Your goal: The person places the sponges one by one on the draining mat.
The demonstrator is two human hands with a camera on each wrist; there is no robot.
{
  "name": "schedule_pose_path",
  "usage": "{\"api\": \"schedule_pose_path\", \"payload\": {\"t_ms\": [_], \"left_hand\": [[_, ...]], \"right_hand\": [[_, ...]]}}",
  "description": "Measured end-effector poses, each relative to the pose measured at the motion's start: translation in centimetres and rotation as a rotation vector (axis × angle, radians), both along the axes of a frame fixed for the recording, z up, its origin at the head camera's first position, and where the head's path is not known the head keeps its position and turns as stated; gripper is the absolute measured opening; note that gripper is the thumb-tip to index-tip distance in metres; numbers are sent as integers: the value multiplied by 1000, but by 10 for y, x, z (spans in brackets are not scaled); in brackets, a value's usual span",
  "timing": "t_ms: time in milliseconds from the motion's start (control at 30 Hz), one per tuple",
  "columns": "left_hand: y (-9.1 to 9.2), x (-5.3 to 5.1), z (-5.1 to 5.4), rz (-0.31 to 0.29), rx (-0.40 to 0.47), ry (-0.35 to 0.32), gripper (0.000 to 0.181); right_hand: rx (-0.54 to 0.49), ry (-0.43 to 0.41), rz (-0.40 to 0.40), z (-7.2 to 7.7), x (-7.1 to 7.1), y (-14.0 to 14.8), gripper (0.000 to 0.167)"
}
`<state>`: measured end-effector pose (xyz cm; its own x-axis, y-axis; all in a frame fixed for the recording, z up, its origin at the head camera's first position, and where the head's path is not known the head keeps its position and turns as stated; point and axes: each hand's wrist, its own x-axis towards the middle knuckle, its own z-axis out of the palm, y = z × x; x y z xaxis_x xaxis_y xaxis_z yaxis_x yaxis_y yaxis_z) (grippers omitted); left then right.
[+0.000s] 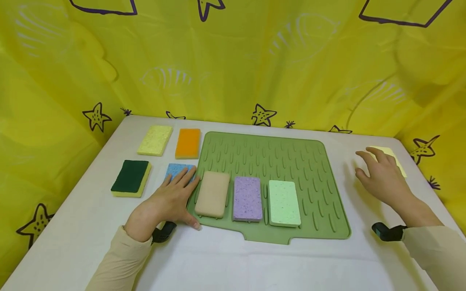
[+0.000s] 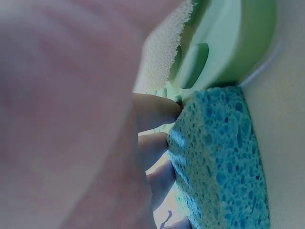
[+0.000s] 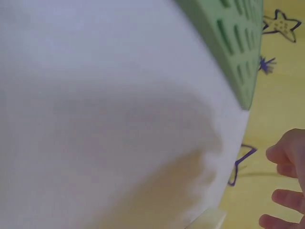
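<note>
My left hand (image 1: 169, 202) lies over a blue sponge (image 1: 180, 170) beside the mat's left edge, its fingers spread. In the left wrist view the fingertips touch the top of the blue sponge (image 2: 233, 157). My right hand (image 1: 386, 178) hovers at the far right with fingers apart and slightly bent, holding nothing, partly in front of a pale yellow sponge (image 1: 395, 157). On the green ribbed mat (image 1: 269, 157) lie a beige sponge (image 1: 212, 194), a purple sponge (image 1: 247, 199) and a mint green sponge (image 1: 284, 203) in a row.
Left of the mat are a light yellow sponge (image 1: 155, 140), an orange sponge (image 1: 187, 143) and a dark green and yellow sponge (image 1: 131, 178). A yellow patterned curtain (image 1: 233, 60) hangs behind the white table (image 1: 233, 266).
</note>
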<state>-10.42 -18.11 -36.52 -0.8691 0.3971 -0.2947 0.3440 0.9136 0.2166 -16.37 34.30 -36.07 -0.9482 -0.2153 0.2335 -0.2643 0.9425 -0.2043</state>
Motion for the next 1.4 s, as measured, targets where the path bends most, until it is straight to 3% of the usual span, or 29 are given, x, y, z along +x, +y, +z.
{"api": "schedule_pose_path", "payload": {"t_ms": [800,1133,1400], "left_hand": [[0,0,0,0,-14,-6,131],[1,-1,0,-1,-25,-17,131],[0,-1,-1,0,-23,-11,131]], "right_hand": [[41,-208,-118,-14,-16,61,69],[-8,-382,-177,-24,-16,74,71],[-7,-328,-154,-29,-18,74,62]]}}
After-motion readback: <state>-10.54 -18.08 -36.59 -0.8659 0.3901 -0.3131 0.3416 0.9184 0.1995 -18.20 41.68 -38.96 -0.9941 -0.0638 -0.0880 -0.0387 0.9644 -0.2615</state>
